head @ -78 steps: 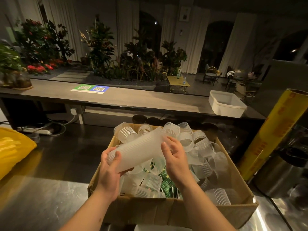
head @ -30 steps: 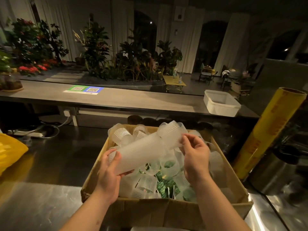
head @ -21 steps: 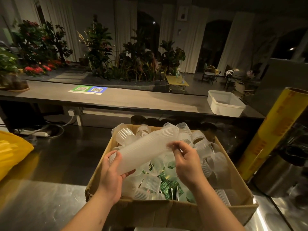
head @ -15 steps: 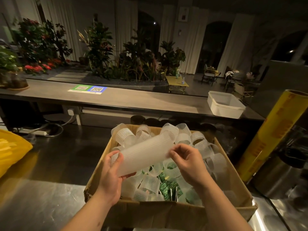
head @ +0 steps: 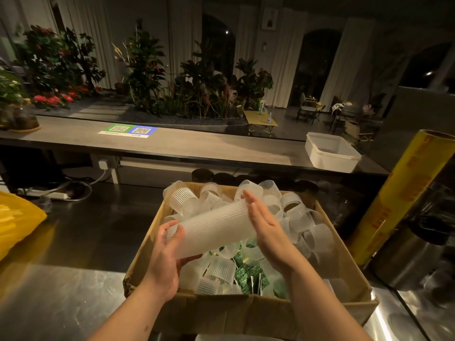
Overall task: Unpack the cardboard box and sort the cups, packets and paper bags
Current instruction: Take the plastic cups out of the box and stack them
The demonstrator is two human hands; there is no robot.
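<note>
Since half a second back the right hand (head: 264,222) has let go its pinch and flattened out. Its fingers (head: 249,201) now stand straight and together, with the palm set against the far end of the stack (head: 211,227) of ribbed clear cups.

Seen from the head camera, the left hand (head: 165,262) holds the near end, thumb on top and the other fingers curled under and round it. The stack lies tilted in the air between both hands, above the open box (head: 221,313). Below the fingers, inside the box, loose cups (head: 315,232) lie jumbled every way, and green packets (head: 247,274) show under the right wrist. The box sits on the steel worktop (head: 61,303). Well right of the right fingers leans a yellow roll (head: 398,193). Beyond them sits a white tub (head: 330,153), and far left of the left fingers lies a yellow bag (head: 14,227).
</note>
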